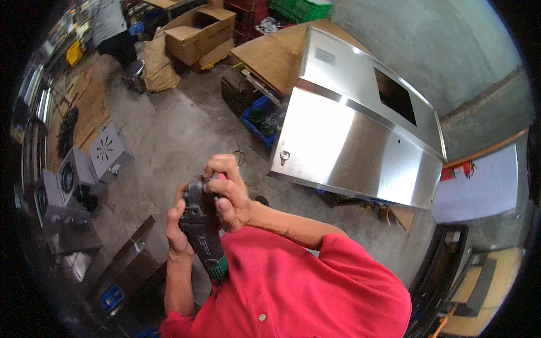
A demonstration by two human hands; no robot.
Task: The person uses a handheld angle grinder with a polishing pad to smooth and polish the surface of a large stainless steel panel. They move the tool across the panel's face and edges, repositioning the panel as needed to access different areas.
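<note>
In the head view, with the middle as the clock's middle, we see a black tool (204,236) at about eight o'clock. It is held in front of a red shirt (315,287), and its green end points down to seven o'clock. The left hand (176,222) is wrapped around the tool's left side. The right hand (232,194) grips its top end, with the fingers curled over it. We cannot tell if the tool is running.

At two o'clock we see a big shiny metal case (338,135) with a dark square hole. It sits well apart from the tool and covers part of the wooden worktop (265,53) at twelve o'clock. A blue crate (253,123) is just below the worktop. At eleven o'clock a brown box (194,42) stands beside a sack (159,70). Grey boxes (107,152) are on the floor (163,135) at nine o'clock.
</note>
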